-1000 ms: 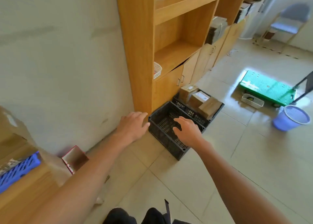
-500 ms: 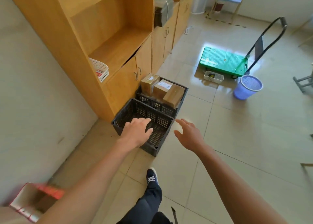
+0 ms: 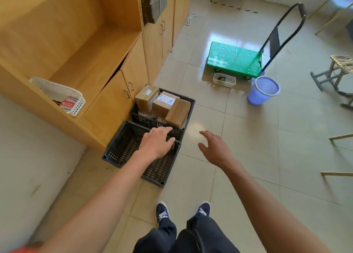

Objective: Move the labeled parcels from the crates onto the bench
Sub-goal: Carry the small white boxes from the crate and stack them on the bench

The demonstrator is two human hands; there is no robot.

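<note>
We see three parcels [image 3: 162, 104] standing in the far crate [image 3: 189, 107] by the cabinet [image 3: 114, 99], long axes tilted upward. Left hand [image 3: 156, 142] and right hand [image 3: 214, 149] reach out above the floor, fingers released, holding nothing.

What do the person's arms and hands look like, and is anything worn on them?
Both forearms are bare down to the wrists; no sleeve reaches into the view. The left hand and the right hand carry no glove, and no watch, ring or bracelet shows on them. Lower down, the person wears dark trousers and dark blue lace-up shoes with white laces and soles.
</note>
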